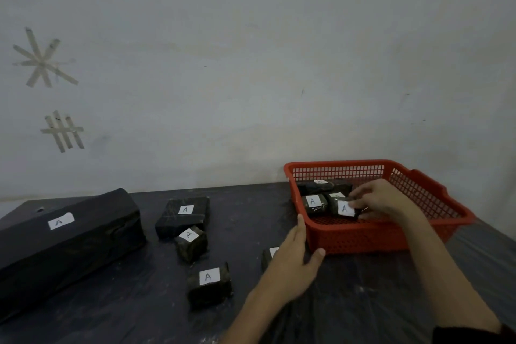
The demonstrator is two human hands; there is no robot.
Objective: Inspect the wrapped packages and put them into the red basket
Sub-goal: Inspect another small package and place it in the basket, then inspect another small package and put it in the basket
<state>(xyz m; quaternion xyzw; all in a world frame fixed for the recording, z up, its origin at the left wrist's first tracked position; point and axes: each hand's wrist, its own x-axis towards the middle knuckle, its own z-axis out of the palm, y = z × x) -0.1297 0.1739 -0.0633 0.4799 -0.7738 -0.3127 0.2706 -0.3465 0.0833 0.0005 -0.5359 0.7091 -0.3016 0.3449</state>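
The red basket (363, 234) stands at the right on a dark table (139, 304). Inside it lie several small dark wrapped packages with white "A" labels. My right hand (382, 198) reaches into the basket and grips one labelled package (343, 208). Another package (313, 203) lies beside it. My left hand (293, 257) rests open against the basket's near left corner, partly hiding a package (268, 255) on the table. Loose packages sit on the table: a small one (210, 283), a cube (191, 241) and a flat one (183, 216).
A long black wrapped box (64, 237) with an "A" label lies at the left. A pale wall (251, 64) rises right behind the table, with tape marks on its left side. The table's right edge runs just past the basket.
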